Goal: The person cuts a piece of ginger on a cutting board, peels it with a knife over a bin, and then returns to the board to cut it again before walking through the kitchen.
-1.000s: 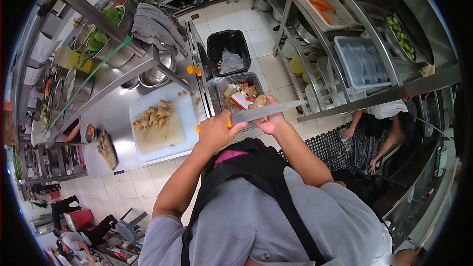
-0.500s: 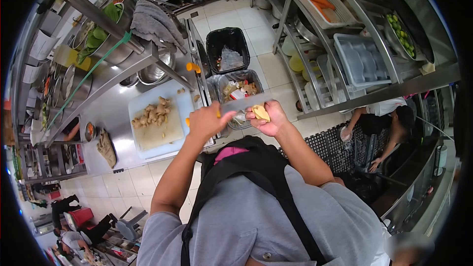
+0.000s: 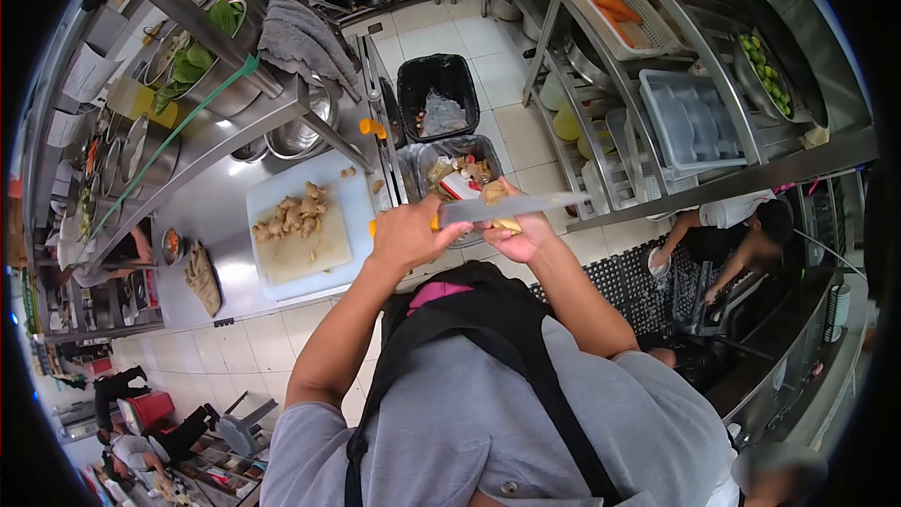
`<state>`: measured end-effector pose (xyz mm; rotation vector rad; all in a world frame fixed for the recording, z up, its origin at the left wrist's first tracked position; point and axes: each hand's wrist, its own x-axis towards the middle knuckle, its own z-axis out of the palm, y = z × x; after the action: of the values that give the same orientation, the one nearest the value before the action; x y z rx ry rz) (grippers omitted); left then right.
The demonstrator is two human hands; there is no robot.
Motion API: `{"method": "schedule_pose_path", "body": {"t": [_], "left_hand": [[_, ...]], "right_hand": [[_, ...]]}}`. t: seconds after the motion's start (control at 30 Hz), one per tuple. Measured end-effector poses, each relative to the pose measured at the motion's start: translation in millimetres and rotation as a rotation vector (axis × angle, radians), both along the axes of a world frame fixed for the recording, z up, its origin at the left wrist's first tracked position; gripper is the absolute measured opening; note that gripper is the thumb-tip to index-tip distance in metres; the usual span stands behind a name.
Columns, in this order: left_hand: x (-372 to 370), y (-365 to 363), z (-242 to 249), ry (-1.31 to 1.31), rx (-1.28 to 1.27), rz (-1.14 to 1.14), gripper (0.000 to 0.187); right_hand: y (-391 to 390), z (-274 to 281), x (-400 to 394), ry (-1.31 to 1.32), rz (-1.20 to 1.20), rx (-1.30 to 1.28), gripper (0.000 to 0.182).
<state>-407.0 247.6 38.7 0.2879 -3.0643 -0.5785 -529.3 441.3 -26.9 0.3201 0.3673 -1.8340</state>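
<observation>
Above the grey waste bin [image 3: 466, 152], which is lined with a bag and holds peelings and a red-and-white scrap, the person's two hands meet. The left hand [image 3: 405, 237] is clenched around the orange handle of a long steel-bladed knife [image 3: 511, 207]; the blade runs level across the view toward the right. The right hand [image 3: 519, 235] grasps a knobbly yellowish piece of ginger [image 3: 495, 193], pressed up against the blade from below and partly hidden behind it. Just behind this bin stands a black square bin [image 3: 434, 84] lined with dark plastic, holding a crumpled clear wrapper. To the left, on the stainless steel counter [image 3: 202, 216], a white plastic cutting board [image 3: 333, 242] carries a loose heap of ginger roots [image 3: 289, 216]; a few small pieces lie near its far corner. A brownish cloth [image 3: 200, 278] lies on the counter beside the board. On the shelf above the counter, steel bowls [image 3: 300, 136] sit under a draped grey towel [image 3: 302, 39], and one further container holds green leaves [image 3: 192, 61]. On the wire rack at right, a white slotted basket [image 3: 648, 38] holds orange carrots [image 3: 615, 5], a round dark pan [image 3: 784, 61] holds small green limes [image 3: 765, 66], and stacked grey plastic tubs [image 3: 690, 122] rest on a lower shelf. A co-worker in a white top [image 3: 732, 211] bends over the black rubber floor mat [image 3: 638, 282].
</observation>
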Motion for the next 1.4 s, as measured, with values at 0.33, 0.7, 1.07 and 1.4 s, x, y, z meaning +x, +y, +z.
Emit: {"method": "schedule_pose_path", "body": {"t": [0.33,0.7,1.07,1.4], "left_hand": [[2.7,-8.4,-4.1,0.004,0.051,-0.009,0.068],[5.1,-13.7,-22.1,0.011,-0.007,0.022,0.068],[-4.9,-12.0,4.0,-0.042,0.081,0.048,0.063],[-3.0,-33.8,-9.7,-0.081,0.081,0.042,0.065]], "right_hand": [[-7.2,-5.5,-4.4,0.078,0.014,0.21,0.03],[-11.1,1.2,-4.0,-0.095,0.03,0.068,0.026],[-15.1,-9.4,-12.3,0.049,0.12,0.201,0.032],[-18.6,-16.7,-18.4,0.062,0.162,0.079,0.035]]}}
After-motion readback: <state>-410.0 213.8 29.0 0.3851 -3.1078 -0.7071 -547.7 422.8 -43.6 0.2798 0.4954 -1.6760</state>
